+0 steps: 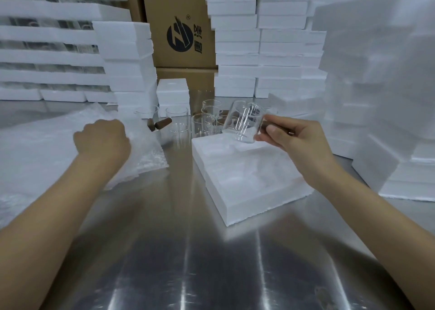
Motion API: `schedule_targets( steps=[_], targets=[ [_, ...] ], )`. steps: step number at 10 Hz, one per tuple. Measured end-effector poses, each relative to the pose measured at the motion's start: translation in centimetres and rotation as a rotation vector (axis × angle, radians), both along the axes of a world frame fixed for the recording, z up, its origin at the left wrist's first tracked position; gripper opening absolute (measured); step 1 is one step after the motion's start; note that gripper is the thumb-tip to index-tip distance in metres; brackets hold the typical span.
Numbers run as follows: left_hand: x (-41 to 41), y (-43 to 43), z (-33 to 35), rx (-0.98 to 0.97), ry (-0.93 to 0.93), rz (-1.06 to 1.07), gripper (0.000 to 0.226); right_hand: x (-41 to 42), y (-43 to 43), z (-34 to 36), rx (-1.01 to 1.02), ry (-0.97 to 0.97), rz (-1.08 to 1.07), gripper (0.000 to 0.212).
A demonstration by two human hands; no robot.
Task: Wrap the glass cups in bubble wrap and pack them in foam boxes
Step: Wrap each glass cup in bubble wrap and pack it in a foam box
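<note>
My right hand [292,140] pinches the brown handle of a clear glass cup [243,122], tilted in the air over the far corner of an open foam box [247,182]. This white box lies on the steel table with moulded hollows in it. My left hand [102,139] is curled on top of a pile of bubble wrap [47,149] at the left; whether its fingers grip a sheet is hidden. Several more glass cups [207,119] with brown handles stand behind the box, and two others [162,121] near the bubble wrap.
Tall stacks of white foam boxes [259,41] rise at the back, left [127,58] and right [381,86]. Brown cardboard cartons [181,27] stand behind them. The shiny steel table [188,251] spreads out in front of me.
</note>
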State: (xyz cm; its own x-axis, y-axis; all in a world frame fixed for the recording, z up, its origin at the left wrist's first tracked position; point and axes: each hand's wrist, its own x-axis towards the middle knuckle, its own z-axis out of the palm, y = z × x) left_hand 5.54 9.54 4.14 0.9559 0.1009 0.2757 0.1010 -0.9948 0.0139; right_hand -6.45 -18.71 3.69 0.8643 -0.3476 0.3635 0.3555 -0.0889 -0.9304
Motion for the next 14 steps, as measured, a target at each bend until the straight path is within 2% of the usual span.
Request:
schedule_targets(
  steps=[1,3,4,5,6,7,8,9,10,11,12,13,14],
  targets=[
    [0.3,0.5,0.8,-0.142,-0.034,-0.023,0.009,0.1,0.2,-0.2,0.017,0.005,0.002,0.029],
    [-0.8,0.8,1.7,-0.114,0.062,0.004,0.004,0.1,-0.5,0.2,0.101,-0.009,0.023,0.025],
    [-1.1,0.7,2.3,-0.188,-0.237,-0.057,0.011,0.3,-0.5,0.2,0.194,-0.007,0.030,0.025],
    [-1.6,-0.8,2.8,-0.253,-0.658,-0.364,0.029,0.4,-1.0,0.3,0.346,0.026,0.080,0.027],
    [-3.5,-3.9,1.6,-0.194,-0.771,-0.813,0.025,0.5,-1.5,0.5,0.607,0.088,0.151,0.035],
    [-4.6,-5.9,0.0,-0.117,-0.598,-1.023,0.031,0.4,-1.8,0.7,0.847,0.111,0.174,0.038],
    [-4.6,-6.3,-0.8,-0.115,-0.533,-1.073,0.047,0.2,-2.0,1.1,0.960,0.145,0.233,0.031],
    [-4.4,-6.6,-1.6,-0.134,-0.464,-1.052,0.029,0.1,-2.0,1.2,0.950,0.166,0.282,0.027],
    [-4.2,-7.1,-1.7,-0.301,-0.348,-0.955,0.016,0.2,-2.0,1.2,0.903,0.152,0.284,0.024],
    [-4.3,-7.1,-1.6,-0.407,-0.278,-0.914,0.010,0.3,-2.1,1.1,0.861,0.128,0.257,0.012],
    [-4.6,-7.0,-1.1,-0.398,-0.329,-0.924,0.007,0.3,-2.3,1.0,0.853,0.131,0.254,0.008],
    [-5.0,-6.7,-0.9,-0.525,-0.325,-0.931,0.021,0.3,-2.4,0.8,0.798,0.141,0.247,0.008],
    [-4.6,-6.3,-1.1,-0.456,-0.606,-1.073,0.016,0.4,-2.5,0.7,0.756,0.126,0.235,0.010]
  ],
)
